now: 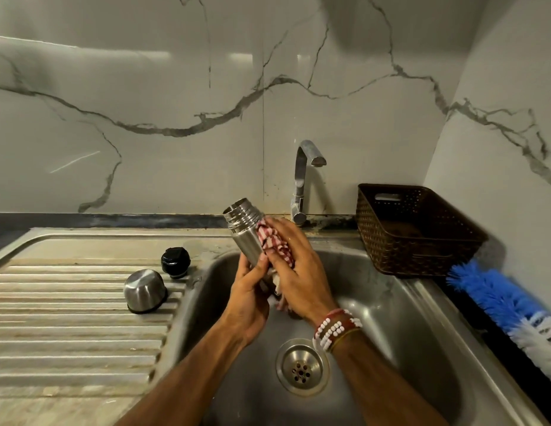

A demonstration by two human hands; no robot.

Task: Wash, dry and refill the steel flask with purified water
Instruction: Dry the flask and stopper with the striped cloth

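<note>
Over sink [378, 305]: left hand [248, 299] grips one flask [245, 233], right hand [299, 272] clutches one cloth [273, 242]; one cup [144, 290], one stopper [175, 261] beside.

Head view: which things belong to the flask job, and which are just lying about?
Job: steel flask; checked cloth; left hand gripping the flask; right hand holding the cloth to it; steel cap; black stopper; sink.
Lying about: brown basket; blue-and-white brush; tap.

A brown woven plastic basket [415, 232] sits at the far right, against a white wall [145, 87] veined with grey marble lines. Just nearer, a blue and white bristle brush [511, 305] lies along the right edge.
</note>
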